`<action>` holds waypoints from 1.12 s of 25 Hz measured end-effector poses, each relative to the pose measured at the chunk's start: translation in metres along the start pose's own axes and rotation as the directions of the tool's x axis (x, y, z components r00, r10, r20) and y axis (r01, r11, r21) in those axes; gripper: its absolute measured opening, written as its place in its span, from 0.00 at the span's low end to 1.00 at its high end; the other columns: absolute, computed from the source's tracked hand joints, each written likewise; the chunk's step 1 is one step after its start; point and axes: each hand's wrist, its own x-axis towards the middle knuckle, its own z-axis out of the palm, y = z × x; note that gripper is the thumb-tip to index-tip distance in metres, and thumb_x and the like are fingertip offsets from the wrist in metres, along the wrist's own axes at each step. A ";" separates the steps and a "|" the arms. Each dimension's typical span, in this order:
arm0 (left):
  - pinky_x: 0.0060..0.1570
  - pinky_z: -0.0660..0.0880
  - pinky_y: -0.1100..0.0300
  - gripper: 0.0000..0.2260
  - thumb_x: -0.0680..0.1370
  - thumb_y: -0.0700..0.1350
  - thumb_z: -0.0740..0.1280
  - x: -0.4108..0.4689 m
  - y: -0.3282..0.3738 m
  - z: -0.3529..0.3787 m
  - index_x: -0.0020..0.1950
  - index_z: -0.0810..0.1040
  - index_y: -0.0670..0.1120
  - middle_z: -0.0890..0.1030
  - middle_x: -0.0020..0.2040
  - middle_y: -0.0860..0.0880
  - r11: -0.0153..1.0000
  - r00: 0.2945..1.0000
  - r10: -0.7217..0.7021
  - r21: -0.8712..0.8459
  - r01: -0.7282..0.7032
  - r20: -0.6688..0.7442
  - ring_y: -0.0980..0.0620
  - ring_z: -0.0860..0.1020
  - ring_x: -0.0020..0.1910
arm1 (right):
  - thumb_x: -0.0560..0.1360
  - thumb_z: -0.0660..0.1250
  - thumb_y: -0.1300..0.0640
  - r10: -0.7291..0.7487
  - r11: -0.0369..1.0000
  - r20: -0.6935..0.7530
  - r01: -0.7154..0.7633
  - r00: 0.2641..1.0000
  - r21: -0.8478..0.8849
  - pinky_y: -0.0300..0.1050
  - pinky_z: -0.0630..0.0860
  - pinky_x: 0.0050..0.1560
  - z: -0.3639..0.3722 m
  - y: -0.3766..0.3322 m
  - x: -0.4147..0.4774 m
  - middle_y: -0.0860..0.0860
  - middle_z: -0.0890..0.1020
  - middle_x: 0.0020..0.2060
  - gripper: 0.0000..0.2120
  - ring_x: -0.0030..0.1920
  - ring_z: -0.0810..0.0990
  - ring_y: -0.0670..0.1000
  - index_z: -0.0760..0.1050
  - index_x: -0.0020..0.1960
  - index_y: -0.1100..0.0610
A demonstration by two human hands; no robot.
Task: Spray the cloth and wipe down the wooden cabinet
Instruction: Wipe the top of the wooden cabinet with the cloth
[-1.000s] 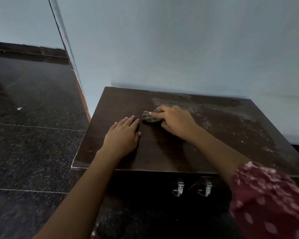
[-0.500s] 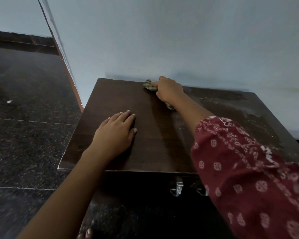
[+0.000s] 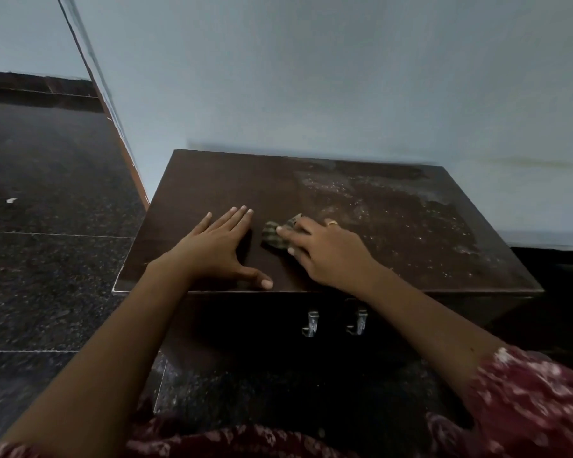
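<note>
The dark wooden cabinet stands against the pale wall, seen from above. Its left part looks clean and dark; its right part is covered with grey dust and white specks. My right hand presses a small crumpled checked cloth onto the top near the middle, fingers spread over it, a ring on one finger. My left hand lies flat on the top just left of the cloth, fingers apart, holding nothing. No spray bottle is in view.
Two metal handles hang on the cabinet's front below my wrists. Dark speckled stone floor spreads to the left, with a small white scrap on it. A brown door-frame edge runs along the wall left of the cabinet.
My right hand pushed the cloth to the cabinet's back edge, then pulled it back toward the front middle. My left hand stayed flat on the top.
</note>
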 end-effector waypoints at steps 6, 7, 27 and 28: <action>0.74 0.33 0.48 0.69 0.46 0.80 0.59 0.009 0.023 0.013 0.77 0.35 0.48 0.34 0.78 0.47 1.000 0.997 -0.002 0.000 0.002 0.078 0.52 0.32 0.76 | 0.79 0.56 0.53 -0.189 0.980 0.070 0.184 0.980 0.069 0.52 0.75 0.50 -0.007 0.020 -0.051 0.48 0.68 0.69 0.21 0.56 0.73 0.61 0.61 0.70 0.39; 0.74 0.33 0.48 0.67 0.50 0.77 0.62 0.013 0.025 0.012 0.77 0.35 0.47 0.34 0.78 0.47 1.000 0.997 -0.013 0.003 0.013 0.078 0.52 0.32 0.76 | 0.79 0.57 0.54 -0.207 0.977 0.080 0.202 0.975 0.076 0.51 0.76 0.50 -0.010 0.026 -0.055 0.47 0.69 0.69 0.22 0.55 0.73 0.60 0.62 0.70 0.39; 0.74 0.31 0.47 0.68 0.42 0.81 0.49 0.038 0.022 0.013 0.74 0.29 0.52 0.26 0.74 0.50 0.999 0.987 0.013 0.040 -0.020 0.157 0.53 0.25 0.72 | 0.77 0.59 0.57 0.150 0.988 0.043 -0.151 0.988 0.020 0.50 0.70 0.49 0.002 0.095 0.172 0.56 0.74 0.63 0.19 0.60 0.74 0.59 0.69 0.67 0.50; 0.74 0.31 0.46 0.68 0.42 0.81 0.49 0.039 0.022 0.013 0.74 0.29 0.52 0.26 0.74 0.50 0.999 0.987 0.010 0.044 -0.018 0.163 0.53 0.25 0.72 | 0.77 0.58 0.58 0.189 0.982 0.040 -0.189 0.981 0.006 0.50 0.70 0.50 0.001 0.096 0.181 0.56 0.74 0.63 0.18 0.61 0.74 0.60 0.68 0.67 0.51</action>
